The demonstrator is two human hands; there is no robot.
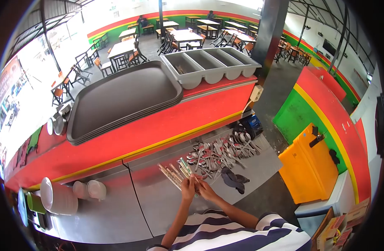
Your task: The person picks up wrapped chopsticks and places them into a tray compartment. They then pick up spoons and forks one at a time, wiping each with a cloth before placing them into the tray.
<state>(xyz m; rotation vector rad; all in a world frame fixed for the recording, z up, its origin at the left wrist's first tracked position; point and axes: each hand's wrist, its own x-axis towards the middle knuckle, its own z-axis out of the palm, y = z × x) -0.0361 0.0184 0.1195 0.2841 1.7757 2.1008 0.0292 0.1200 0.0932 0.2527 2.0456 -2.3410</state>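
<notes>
My left hand (188,189) is closed around a bundle of thin chopsticks (175,175), which fan out toward the upper left above the steel counter. Close against it, my right hand (205,190) has its fingers bent at the lower end of the bundle; what they grip is hard to make out. Beyond my hands lies a loose heap of spoons and forks (219,152). A dark crumpled cloth (233,180) rests beside the heap, to the right of my right hand.
On the red ledge (213,100) sit a stack of dark trays (125,96) and a grey cutlery holder (211,62) with several compartments. White bowls (58,198) stand at the left of the steel counter (104,217). An orange box (307,167) is at the right.
</notes>
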